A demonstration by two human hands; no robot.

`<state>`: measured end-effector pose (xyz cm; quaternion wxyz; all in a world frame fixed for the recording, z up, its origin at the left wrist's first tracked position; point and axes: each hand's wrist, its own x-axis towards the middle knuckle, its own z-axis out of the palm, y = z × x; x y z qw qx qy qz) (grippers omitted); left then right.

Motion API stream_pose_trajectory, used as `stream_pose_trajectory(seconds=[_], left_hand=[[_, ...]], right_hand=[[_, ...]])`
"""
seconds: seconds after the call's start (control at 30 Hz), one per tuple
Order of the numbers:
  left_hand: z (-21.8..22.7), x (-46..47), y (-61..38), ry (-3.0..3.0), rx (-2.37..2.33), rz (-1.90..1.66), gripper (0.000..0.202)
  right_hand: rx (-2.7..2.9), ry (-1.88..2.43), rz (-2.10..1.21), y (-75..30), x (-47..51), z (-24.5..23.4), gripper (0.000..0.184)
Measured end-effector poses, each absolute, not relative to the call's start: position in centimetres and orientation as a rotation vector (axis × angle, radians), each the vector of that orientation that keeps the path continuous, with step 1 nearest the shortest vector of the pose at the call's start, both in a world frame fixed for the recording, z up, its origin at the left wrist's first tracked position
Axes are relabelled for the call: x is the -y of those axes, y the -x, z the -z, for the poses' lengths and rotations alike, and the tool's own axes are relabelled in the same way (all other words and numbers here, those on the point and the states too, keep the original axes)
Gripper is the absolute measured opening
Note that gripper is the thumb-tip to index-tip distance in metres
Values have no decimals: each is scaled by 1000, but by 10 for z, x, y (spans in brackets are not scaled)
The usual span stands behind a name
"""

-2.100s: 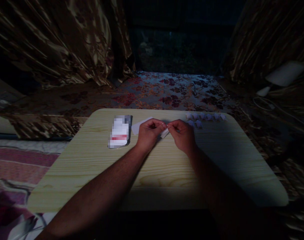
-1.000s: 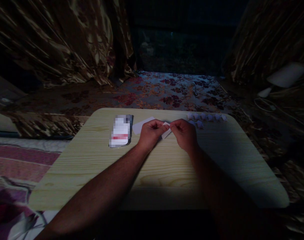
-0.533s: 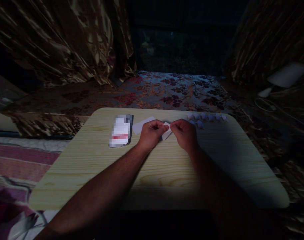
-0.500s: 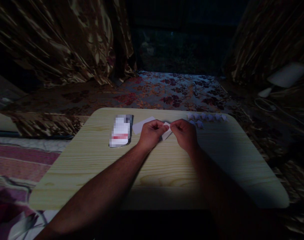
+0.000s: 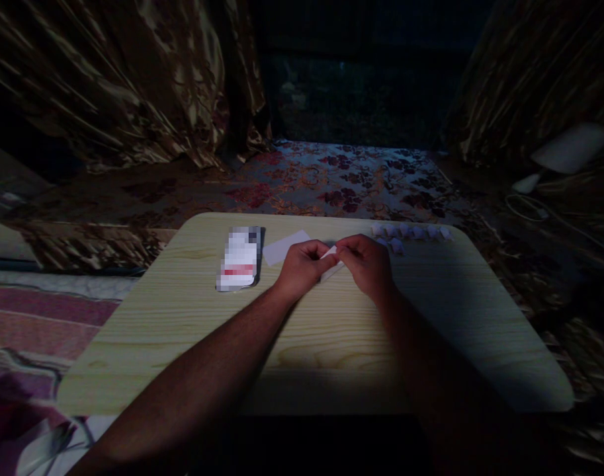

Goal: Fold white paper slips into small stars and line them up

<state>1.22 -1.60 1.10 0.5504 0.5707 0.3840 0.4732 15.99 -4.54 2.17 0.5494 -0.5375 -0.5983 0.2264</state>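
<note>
Between my two hands is a small piece of white paper point(image 5: 333, 264), creased and partly covered by my fingers. My left hand point(image 5: 302, 268) pinches its left side with thumb and fingers. On the other side, my right hand point(image 5: 368, 264) is closed on the upper right corner of the same piece. A flat white paper strip point(image 5: 286, 247) lies just beyond my left hand. Several small folded paper pieces point(image 5: 418, 231) sit in rows at the far right of the table, behind my right hand.
A packet with a blurred white and red face point(image 5: 239, 258) lies left on the wooden table point(image 5: 172, 330). Beyond the table is a ledge with flowered cloth point(image 5: 351, 175) between curtains point(image 5: 182, 79). A white lamp point(image 5: 572, 149) stands at the right.
The paper between my hands has turned and now shows a narrower face. My right fingers have shifted slightly over its upper edge. The other things stay in place.
</note>
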Motion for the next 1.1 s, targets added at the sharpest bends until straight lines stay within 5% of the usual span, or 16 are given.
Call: stream_pose_trajectory(seconds=[1.1], left_hand=[[-7, 10, -12, -1178, -898, -1170, 27]], right_hand=[[1486, 1356, -564, -165, 41, -19, 15]])
